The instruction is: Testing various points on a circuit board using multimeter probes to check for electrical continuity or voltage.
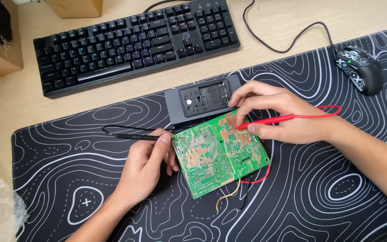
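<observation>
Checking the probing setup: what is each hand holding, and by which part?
Right hand pinches the red probe near its tip; left hand holds the black probe at its front end.

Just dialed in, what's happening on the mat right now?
A person is probing a green circuit board that lies solder side up on a black patterned desk mat. The right hand holds a red test probe with its tip on the board's upper area. The left hand holds a black test probe by the board's left edge; whether its tip touches is unclear. A dark grey device sits just behind the board.
</observation>
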